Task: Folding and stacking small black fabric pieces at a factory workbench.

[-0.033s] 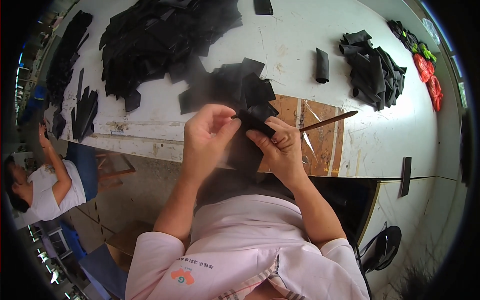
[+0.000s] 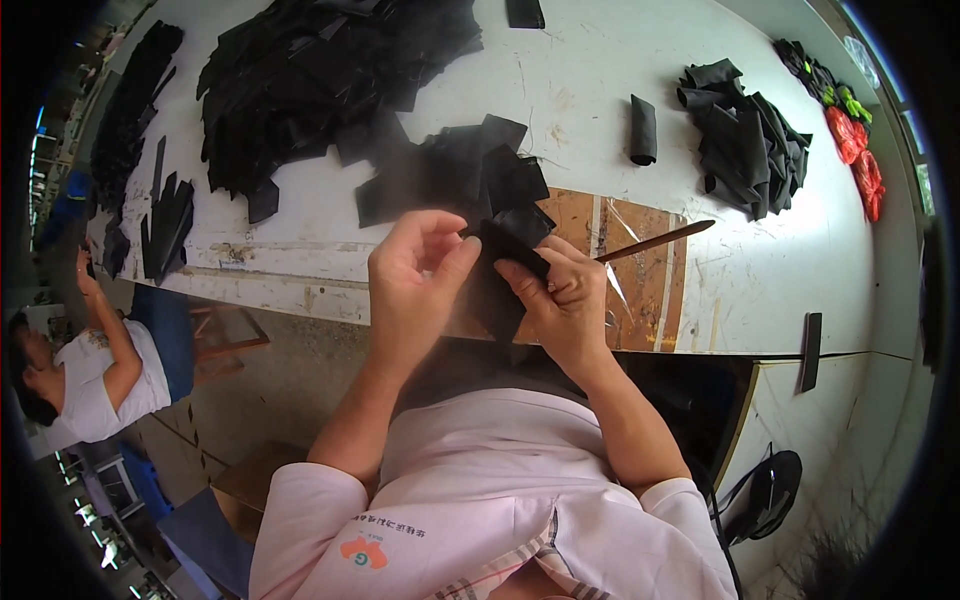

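Note:
My right hand is closed on a folded black fabric piece, thumb on top along its folded edge. The lower part of the piece hangs toward my lap. A slim brown stick with a pointed end sticks out to the right from behind that hand; whether my fingers grip it is hidden. My left hand is in a pinch beside the fabric's upper left edge, fingers curled and thumb close to the forefinger. What lies between those fingertips is too small to make out. Loose black fabric pieces lie just beyond both hands.
A large heap of black pieces covers the table's far left. To the right are a rolled black piece, another black pile and red plastic bags. A brown board lies on the table. A co-worker sits left.
My left hand has shifted very slightly, its thumb tip a little off the fabric's edge. My right hand keeps its hold on the fabric piece.

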Demonstrator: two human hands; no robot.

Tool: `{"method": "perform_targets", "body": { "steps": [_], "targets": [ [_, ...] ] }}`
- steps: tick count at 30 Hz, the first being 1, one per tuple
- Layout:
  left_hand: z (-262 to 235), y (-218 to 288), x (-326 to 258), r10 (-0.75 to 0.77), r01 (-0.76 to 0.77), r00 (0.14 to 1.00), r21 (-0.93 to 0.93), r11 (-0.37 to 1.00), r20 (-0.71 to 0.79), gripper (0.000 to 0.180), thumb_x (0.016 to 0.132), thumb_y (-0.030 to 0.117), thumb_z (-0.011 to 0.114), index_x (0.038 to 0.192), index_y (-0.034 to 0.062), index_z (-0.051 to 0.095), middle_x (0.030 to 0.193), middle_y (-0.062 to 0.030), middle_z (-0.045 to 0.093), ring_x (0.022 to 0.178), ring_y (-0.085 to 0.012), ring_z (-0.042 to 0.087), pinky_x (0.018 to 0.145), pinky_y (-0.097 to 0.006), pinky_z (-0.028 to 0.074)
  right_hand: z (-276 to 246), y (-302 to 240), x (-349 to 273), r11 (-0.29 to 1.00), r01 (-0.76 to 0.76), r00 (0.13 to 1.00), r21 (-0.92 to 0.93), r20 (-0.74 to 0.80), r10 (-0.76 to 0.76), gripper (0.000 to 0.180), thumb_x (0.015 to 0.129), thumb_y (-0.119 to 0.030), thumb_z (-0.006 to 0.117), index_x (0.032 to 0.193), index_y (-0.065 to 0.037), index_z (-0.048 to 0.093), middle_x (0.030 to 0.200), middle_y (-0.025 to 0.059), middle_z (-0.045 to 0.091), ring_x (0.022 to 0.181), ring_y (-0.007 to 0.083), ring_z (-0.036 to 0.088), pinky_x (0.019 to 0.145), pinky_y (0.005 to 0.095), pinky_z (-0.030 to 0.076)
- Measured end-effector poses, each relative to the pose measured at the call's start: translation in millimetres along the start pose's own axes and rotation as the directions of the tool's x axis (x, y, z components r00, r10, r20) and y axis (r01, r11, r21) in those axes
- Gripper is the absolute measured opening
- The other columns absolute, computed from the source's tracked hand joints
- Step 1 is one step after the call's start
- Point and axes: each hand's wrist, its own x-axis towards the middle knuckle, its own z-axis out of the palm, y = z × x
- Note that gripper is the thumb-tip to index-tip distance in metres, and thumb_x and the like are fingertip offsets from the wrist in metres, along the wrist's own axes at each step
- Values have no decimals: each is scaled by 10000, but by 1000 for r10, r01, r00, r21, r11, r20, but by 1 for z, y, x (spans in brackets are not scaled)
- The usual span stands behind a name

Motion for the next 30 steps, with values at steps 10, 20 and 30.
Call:
{"method": "perform_targets", "body": {
  "steps": [10,20,30],
  "targets": [
    [6,4,-25,-390,440,898,-394,807,203,184,843,222,534,800,45,566,674,-17,560,577,-80,518,515,-197,410,-8,5,-18,780,357,883,-514,-87,-462,214,532,-20,689,708,-38,569,593,49,447,516,208,474,438,309,379],
    [10,0,-23,-474,523,853,-360,773,221,135,817,166,538,773,43,568,643,-18,565,538,-78,524,485,-189,400,-15,7,-20,618,462,837,-636,83,-541,294,451,-114,650,716,-23,559,613,42,414,552,196,468,468,305,381],
    [19,-12,-36,-32,27,996,62,998,77,67,722,3,575,781,-24,560,643,-120,592,536,-163,564,513,-285,446,-19,-19,-35,941,129,992,-313,50,-120,441,654,-357,703,910,-16,587,829,94,550,713,228,564,601,316,457]
  ]
}}
